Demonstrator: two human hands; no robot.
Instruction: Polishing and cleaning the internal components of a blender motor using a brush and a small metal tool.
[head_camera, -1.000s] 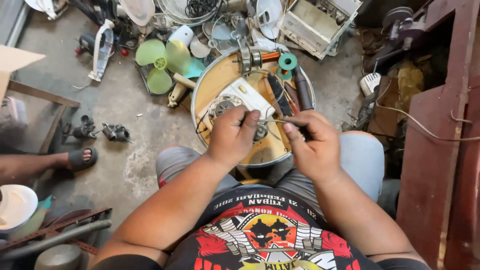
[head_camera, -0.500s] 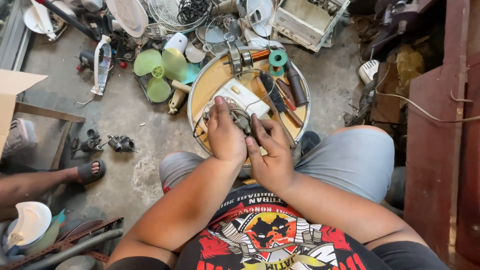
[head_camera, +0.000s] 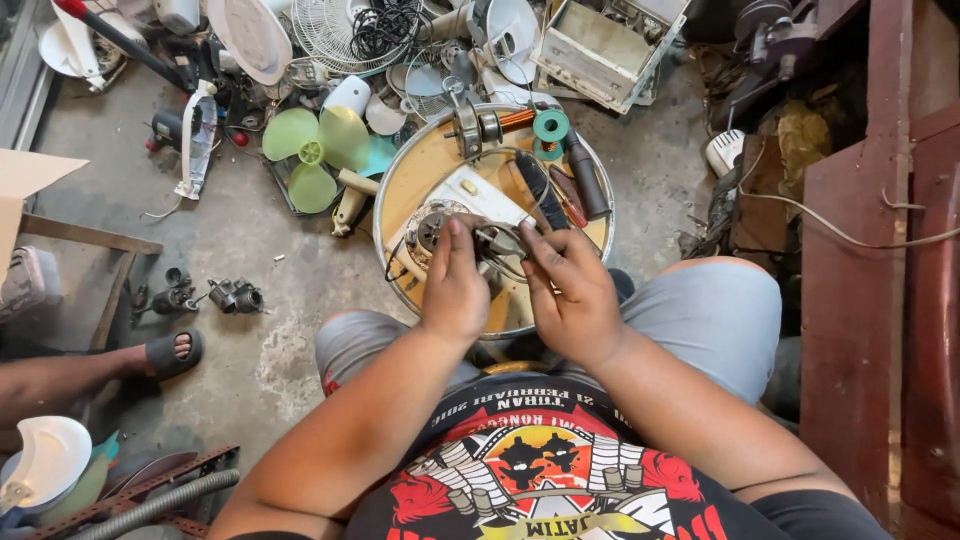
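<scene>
A round metal-rimmed tray with a yellowish floor sits on the ground in front of my knees. On it lies a white fan housing with its motor exposed. My left hand and my right hand meet over the motor, fingertips pinching its thin wires. What exactly each fingertip grips is hidden by the hands. At the tray's far side lie a green tape roll, a dark-handled tool and a small metal part.
Green fan blades, white fan covers, a wire grille and a white box clutter the floor beyond the tray. Small motor parts lie at left beside another person's sandalled foot. Dark red wooden furniture stands at right.
The view has shifted and both my hands have drawn together over the motor. My right hand moved left, toward the left hand, onto the wires.
</scene>
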